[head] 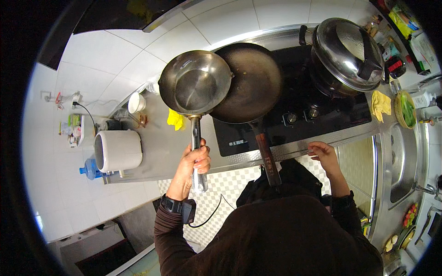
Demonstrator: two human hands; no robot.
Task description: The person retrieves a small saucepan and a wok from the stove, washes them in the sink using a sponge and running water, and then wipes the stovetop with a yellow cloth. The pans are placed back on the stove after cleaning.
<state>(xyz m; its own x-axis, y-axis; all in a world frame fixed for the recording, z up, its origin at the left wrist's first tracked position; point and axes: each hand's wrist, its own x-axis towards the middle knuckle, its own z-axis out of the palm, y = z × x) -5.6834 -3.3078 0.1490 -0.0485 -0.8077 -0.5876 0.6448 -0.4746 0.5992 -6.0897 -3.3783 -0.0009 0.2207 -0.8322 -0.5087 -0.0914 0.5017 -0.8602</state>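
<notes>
My left hand (197, 159) grips the metal handle of a small steel saucepan (195, 82) with pouring lips on its rim. The saucepan is held up, its inside facing me, and overlaps the left edge of a dark frying pan (255, 82). That frying pan sits over the left part of a black glass gas hob (238, 141), its wooden handle (267, 158) pointing towards me. A few small specks lie in it. Near the counter's front edge, to the right of the wooden handle, my right hand (322, 154) has its fingers loosely bent and holds nothing.
A large lidded pot (348, 55) stands on the hob's right side. Yellow cloths (175, 119) lie on both sides of the hob. A white appliance (119, 151) is at left, with a white cup (136, 102) behind. Right are a basket of greens (404, 109) and a sink (402, 162).
</notes>
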